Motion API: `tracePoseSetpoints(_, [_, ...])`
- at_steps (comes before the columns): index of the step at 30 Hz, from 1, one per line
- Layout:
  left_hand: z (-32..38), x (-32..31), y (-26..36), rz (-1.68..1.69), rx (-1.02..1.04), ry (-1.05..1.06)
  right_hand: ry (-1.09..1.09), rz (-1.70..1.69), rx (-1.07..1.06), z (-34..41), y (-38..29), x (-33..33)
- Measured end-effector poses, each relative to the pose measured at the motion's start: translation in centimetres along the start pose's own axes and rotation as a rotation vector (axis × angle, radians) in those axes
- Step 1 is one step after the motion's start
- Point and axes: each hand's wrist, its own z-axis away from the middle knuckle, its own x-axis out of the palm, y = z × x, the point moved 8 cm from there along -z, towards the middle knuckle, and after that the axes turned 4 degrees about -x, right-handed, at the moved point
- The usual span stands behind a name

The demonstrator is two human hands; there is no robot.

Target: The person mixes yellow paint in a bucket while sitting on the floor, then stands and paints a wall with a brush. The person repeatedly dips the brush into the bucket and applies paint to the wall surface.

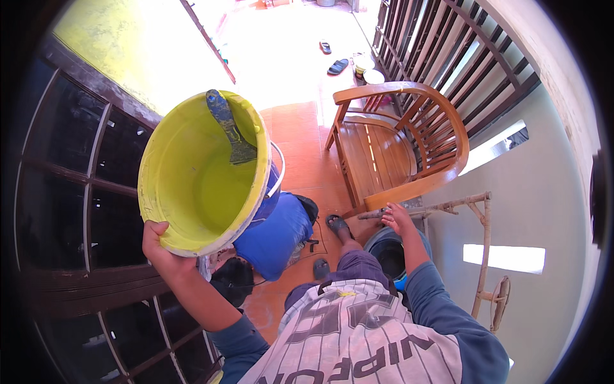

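My left hand (pixel 165 252) grips the near rim of a large plastic paint bucket (pixel 168 158), holding it tilted so its inside faces me. Yellow-green paint (pixel 220 192) coats its wall and lies in the bottom. Against the inner right wall leans a flat blue-handled tool (pixel 231 127), a paintbrush or a scraper. The bucket's white bail handle (pixel 280 170) hangs on the right side. My right hand (pixel 397 220) has its fingers apart and appears to hold nothing. It is just above the end of a wooden pole frame (pixel 431 207), near the chair; whether they touch I cannot tell.
Close below the bucket crouches a person in a blue shirt (pixel 273 240). A wooden armchair (pixel 383 149) stands ahead right, and a dark tub (pixel 391 252) beside my leg. Dark-framed window panes (pixel 62 211) line the left. Sandals (pixel 337 67) and small pails (pixel 373 77) lie farther ahead.
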Motion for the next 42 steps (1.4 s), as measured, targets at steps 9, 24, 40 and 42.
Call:
tracePoseSetpoints(9, [-5.6,9.0,-2.5,-0.006,0.035,0.056,0.212,0.273,0.126,-9.5,-1.2,-1.8])
tracePoseSetpoints(24, [-11.4,17.0,-5.0,0.028,0.064,-0.027,0.203,0.470,0.284,-12.6,-1.4,-3.8])
tracePoseSetpoints(40, [-21.9,20.5,-6.5,0.008,0.041,0.079,0.018,0.794,0.586,-15.9,-0.6,-6.3])
tracePoseSetpoints(42, [-24.3,21.3,-6.7,-0.014,0.035,0.119,-0.056,0.827,0.642,-16.2,-2.4,-5.6])
